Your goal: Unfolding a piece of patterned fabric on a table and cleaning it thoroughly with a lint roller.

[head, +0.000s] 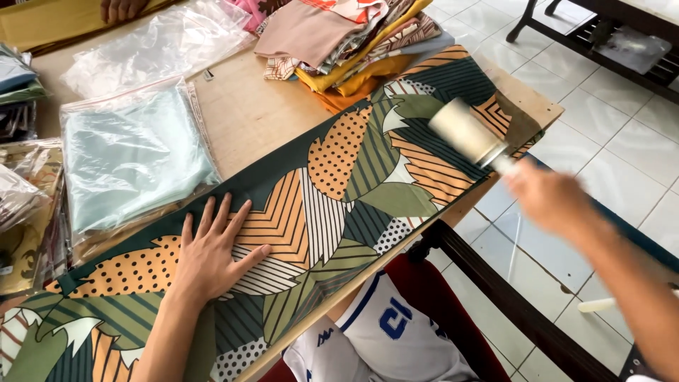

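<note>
A long folded cloth (332, 191) with a green, orange and white leaf pattern lies along the near edge of the wooden table (247, 113). My left hand (212, 251) rests flat on it, fingers spread. My right hand (548, 198), blurred, grips the handle of a lint roller (467, 132), whose pale roll sits on the cloth's right end.
Clear plastic bags holding folded cloth (134, 152) lie at the left. A pile of folded fabrics (353, 35) sits at the back. Another person's hand (122, 8) rests on a mustard cloth at the top left. A dark wooden chair frame (509, 297) and tiled floor are on the right.
</note>
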